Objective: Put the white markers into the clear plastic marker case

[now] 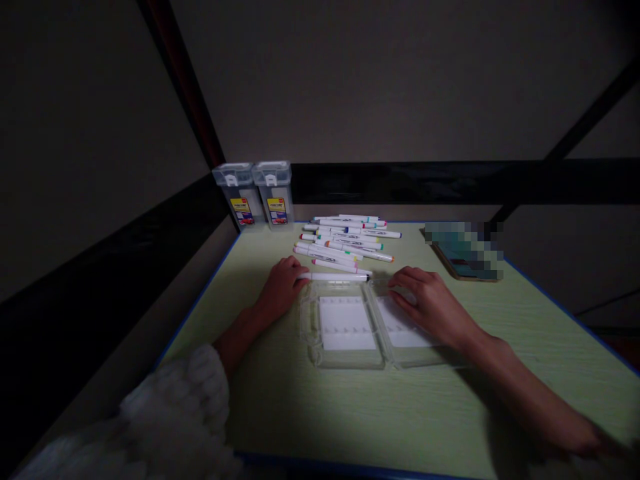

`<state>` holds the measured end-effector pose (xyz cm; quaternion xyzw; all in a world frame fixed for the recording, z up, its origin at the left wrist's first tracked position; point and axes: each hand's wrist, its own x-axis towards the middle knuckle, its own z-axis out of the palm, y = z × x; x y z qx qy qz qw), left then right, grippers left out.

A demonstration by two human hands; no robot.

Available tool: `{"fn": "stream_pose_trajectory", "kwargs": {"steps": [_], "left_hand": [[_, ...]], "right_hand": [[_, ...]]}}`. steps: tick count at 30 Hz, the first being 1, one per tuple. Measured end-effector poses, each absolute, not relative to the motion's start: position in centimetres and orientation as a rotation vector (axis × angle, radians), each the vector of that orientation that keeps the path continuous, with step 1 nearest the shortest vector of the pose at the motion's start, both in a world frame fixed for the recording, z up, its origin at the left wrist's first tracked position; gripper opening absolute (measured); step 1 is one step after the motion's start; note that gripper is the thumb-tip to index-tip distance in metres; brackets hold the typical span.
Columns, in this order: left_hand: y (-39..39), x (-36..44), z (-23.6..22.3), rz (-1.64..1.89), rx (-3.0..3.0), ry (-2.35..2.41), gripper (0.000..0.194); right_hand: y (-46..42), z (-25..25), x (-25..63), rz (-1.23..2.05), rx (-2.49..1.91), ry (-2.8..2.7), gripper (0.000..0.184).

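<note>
My left hand [286,283] is closed on one end of a white marker [337,277] with a black tip end, which lies level along the back edge of an open clear plastic case [313,360]. White ridged inserts [349,323] sit in both halves of the case. Over the right half hovers or rests my right hand [423,297], its fingers curved and apart, with nothing visible in them; whether it touches the case I cannot tell. Just behind the case lies a loose pile of white markers [345,239] with coloured ends.
Two clear lidded boxes [273,197] with yellow labels stand at the table's back left corner. A phone-like flat object [457,252], partly pixelated, lies at the back right. The pale green table [280,413] has a blue edge, and a wall with dark bars rises behind it.
</note>
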<state>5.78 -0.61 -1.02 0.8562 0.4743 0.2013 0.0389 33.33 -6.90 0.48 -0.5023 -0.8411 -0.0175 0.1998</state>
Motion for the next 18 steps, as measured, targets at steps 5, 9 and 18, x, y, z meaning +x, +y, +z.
{"fn": "stream_pose_trajectory", "kwargs": {"steps": [5, 9, 18], "left_hand": [[-0.70, 5.72, -0.96, 0.627, 2.660, 1.440, 0.015], [-0.80, 5.71, -0.91, 0.629, 2.707, 1.432, 0.013], [-0.96, 5.83, -0.64, 0.727, 2.777, 1.491, 0.011]], "right_hand": [[-6.93, 0.56, 33.29, -0.059, -1.388, -2.358, 0.018], [-6.95, 0.60, 33.29, -0.056, -1.381, -2.386, 0.018], [-7.01, 0.59, 33.20, -0.091, -1.373, -2.417, 0.019]]}}
